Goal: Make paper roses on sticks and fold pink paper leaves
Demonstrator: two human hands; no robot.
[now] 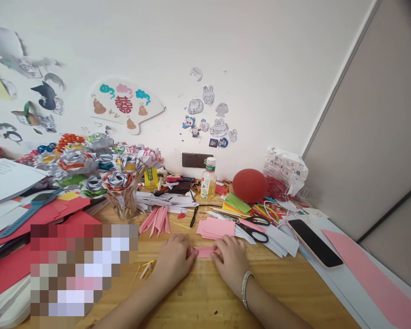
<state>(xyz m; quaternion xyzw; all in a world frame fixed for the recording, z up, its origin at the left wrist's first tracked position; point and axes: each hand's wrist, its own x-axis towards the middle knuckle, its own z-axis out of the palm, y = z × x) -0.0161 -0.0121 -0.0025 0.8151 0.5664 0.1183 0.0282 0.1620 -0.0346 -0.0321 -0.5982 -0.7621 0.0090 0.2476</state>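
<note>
Both my hands rest on a wooden table (205,301), pressing a small folded piece of pink paper (204,252) flat between them. My left hand (174,262) holds its left end with fingers curled down onto it. At the right end, the fingers of my right hand (232,262) pinch the paper, and a silver bracelet sits on that wrist. Just beyond the paper lies a stack of pink paper squares (216,227). Folded pink pieces (156,220) lie to the left of the stack.
Black-handled scissors (256,234) and a phone (314,242) lie to the right. A jar of paper flowers (123,192), a small bottle (208,179), a red balloon (250,185), coloured paper strips and a long pink sheet (376,278) crowd the table. Red paper lies at left.
</note>
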